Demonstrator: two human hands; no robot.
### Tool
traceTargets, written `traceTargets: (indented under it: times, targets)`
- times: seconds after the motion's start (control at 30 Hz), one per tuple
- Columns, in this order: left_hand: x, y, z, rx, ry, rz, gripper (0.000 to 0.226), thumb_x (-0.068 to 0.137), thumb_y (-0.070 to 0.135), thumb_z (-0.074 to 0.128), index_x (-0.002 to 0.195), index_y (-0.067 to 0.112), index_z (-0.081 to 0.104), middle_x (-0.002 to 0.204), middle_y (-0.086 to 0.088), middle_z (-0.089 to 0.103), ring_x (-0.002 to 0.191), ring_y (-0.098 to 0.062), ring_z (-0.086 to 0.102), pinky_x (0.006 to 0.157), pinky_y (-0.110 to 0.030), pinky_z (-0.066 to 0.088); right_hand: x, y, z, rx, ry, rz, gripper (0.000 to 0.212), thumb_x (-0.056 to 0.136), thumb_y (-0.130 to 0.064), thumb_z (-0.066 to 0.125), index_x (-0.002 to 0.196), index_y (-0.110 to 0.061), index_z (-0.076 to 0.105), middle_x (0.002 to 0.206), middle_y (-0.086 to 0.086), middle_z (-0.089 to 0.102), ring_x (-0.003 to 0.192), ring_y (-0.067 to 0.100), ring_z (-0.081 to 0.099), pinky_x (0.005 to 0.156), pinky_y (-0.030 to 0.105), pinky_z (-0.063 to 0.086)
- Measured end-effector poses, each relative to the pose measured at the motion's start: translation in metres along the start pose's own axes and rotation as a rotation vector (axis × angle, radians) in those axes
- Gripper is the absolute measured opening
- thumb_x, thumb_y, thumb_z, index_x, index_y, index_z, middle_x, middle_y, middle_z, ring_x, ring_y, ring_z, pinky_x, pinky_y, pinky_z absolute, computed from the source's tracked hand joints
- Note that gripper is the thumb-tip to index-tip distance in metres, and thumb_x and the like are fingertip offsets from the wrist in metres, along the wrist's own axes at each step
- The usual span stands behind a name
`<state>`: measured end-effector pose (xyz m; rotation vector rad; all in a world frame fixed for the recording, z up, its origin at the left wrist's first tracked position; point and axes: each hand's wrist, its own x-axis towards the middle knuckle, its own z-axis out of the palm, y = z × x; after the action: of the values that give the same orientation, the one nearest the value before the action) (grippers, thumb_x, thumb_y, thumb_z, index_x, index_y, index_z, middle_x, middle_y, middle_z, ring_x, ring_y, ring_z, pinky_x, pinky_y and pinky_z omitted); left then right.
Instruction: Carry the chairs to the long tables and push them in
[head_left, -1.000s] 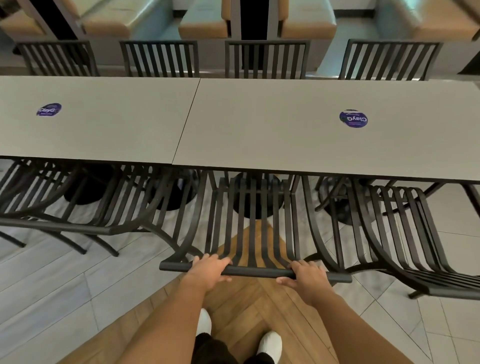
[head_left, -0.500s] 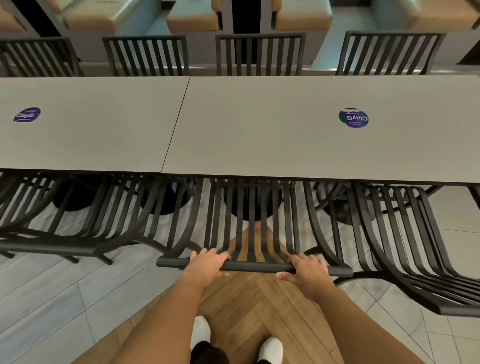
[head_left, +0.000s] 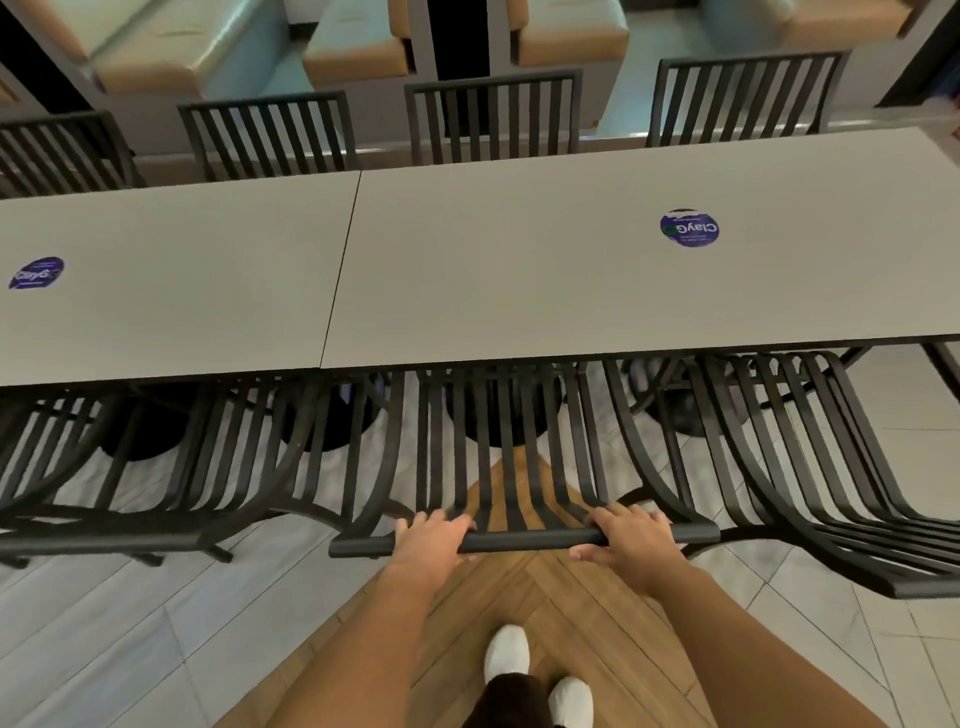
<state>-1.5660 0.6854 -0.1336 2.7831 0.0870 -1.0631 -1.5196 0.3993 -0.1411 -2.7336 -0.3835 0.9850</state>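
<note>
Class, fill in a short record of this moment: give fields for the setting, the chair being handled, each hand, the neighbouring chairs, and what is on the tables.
setting: dining room, two grey tables set end to end
chair handled: black slatted chair, seat partly under the table
left hand: gripping the top rail
right hand: gripping the same rail
near-side neighbours: one chair on the left, one on the right
far side: four chair backs at the table edge
on tables: two round purple stickers

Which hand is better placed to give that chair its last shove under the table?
Neither clearly: the left hand and right hand both grip the black slatted chair's top rail, roughly evenly either side of centre. An even two-handed push looks best.
</note>
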Motion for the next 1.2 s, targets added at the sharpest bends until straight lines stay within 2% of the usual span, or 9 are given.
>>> traceTargets:
  times: [0.13, 0.2, 0.3, 0.4, 0.53, 0.63, 0.77, 1.03, 1.2]
  targets:
    - [0.000, 0.001, 0.006, -0.065, 0.007, -0.049, 0.043, 0.102, 0.043, 0.058, 0.144, 0.043, 0.047, 0.142, 0.002, 0.055, 0.135, -0.026, 0.044, 0.118, -0.052, 0.027, -0.010, -0.010, -0.003, 0.088, 0.013, 0.081, 0.066, 0.090, -0.074, 0.048, 0.144, -0.036, 0.046, 0.141, -0.006, 0.049, 0.137, 0.021, 0.039, 0.119, 0.044, 0.020]
    - [0.000, 0.004, 0.005, -0.063, -0.014, -0.064, 0.049, 0.101, 0.048, 0.058, 0.147, 0.041, 0.046, 0.144, 0.001, 0.054, 0.136, -0.026, 0.044, 0.117, -0.050, 0.028, -0.018, -0.013, -0.004, 0.135, 0.040, 0.124, 0.065, 0.093, -0.069, 0.048, 0.148, -0.033, 0.044, 0.148, -0.002, 0.046, 0.143, 0.024, 0.034, 0.123, 0.044, 0.017]
    - [-0.003, 0.013, -0.005, -0.055, -0.074, -0.055, 0.064, 0.095, 0.060, 0.060, 0.150, 0.032, 0.045, 0.146, -0.001, 0.052, 0.138, -0.027, 0.043, 0.117, -0.049, 0.029, -0.037, -0.005, -0.008, 0.279, 0.111, 0.177, 0.058, 0.097, -0.061, 0.051, 0.145, -0.028, 0.050, 0.145, -0.002, 0.049, 0.138, 0.022, 0.037, 0.118, 0.040, 0.031]
    - [-0.005, 0.043, -0.018, -0.066, -0.071, 0.058, 0.071, 0.093, 0.067, 0.059, 0.152, 0.031, 0.045, 0.144, -0.001, 0.053, 0.136, -0.026, 0.046, 0.114, -0.047, 0.034, -0.061, 0.017, -0.020, 0.373, 0.191, 0.214, 0.048, 0.100, -0.053, 0.052, 0.139, -0.025, 0.055, 0.135, -0.004, 0.054, 0.130, 0.019, 0.045, 0.109, 0.037, 0.041]
    - [-0.004, 0.106, -0.031, -0.052, 0.031, 0.213, 0.059, 0.099, 0.060, 0.055, 0.148, 0.030, 0.049, 0.143, 0.000, 0.052, 0.134, -0.023, 0.048, 0.113, -0.044, 0.040, -0.090, 0.062, -0.038, 0.399, 0.288, 0.326, 0.044, 0.101, -0.053, 0.050, 0.133, -0.025, 0.059, 0.131, -0.003, 0.055, 0.116, 0.018, 0.057, 0.095, 0.034, 0.048]
    - [-0.002, 0.163, -0.036, -0.037, 0.109, 0.279, 0.044, 0.102, 0.052, 0.054, 0.140, 0.030, 0.057, 0.137, 0.000, 0.058, 0.126, -0.022, 0.054, 0.108, -0.043, 0.045, -0.116, 0.110, -0.047, 0.403, 0.314, 0.396, 0.043, 0.100, -0.054, 0.050, 0.130, -0.025, 0.061, 0.131, 0.000, 0.056, 0.115, 0.020, 0.057, 0.096, 0.039, 0.049]
    - [-0.006, 0.246, -0.035, -0.053, 0.184, 0.349, 0.038, 0.105, 0.047, 0.052, 0.135, 0.027, 0.063, 0.130, 0.001, 0.062, 0.121, -0.021, 0.059, 0.105, -0.041, 0.048, -0.159, 0.182, -0.059, 0.371, 0.349, 0.427, 0.034, 0.099, -0.052, 0.051, 0.117, -0.027, 0.065, 0.120, 0.001, 0.059, 0.105, 0.022, 0.060, 0.091, 0.039, 0.050]
    - [-0.033, 0.415, 0.006, -0.146, 0.166, 0.376, 0.035, 0.107, 0.041, 0.049, 0.132, 0.023, 0.065, 0.129, -0.002, 0.062, 0.117, -0.023, 0.061, 0.098, -0.035, 0.049, -0.242, 0.336, -0.061, 0.318, 0.369, 0.443, 0.040, 0.101, -0.051, 0.050, 0.125, -0.023, 0.064, 0.129, 0.001, 0.060, 0.114, 0.022, 0.059, 0.092, 0.033, 0.047]
    - [-0.045, 0.500, 0.031, -0.248, 0.176, 0.398, 0.029, 0.107, 0.038, 0.052, 0.125, 0.024, 0.069, 0.119, 0.002, 0.063, 0.106, -0.015, 0.061, 0.095, -0.032, 0.051, -0.281, 0.413, -0.070, 0.282, 0.345, 0.463, 0.039, 0.101, -0.052, 0.049, 0.122, -0.025, 0.066, 0.125, 0.001, 0.061, 0.111, 0.021, 0.059, 0.092, 0.036, 0.049]
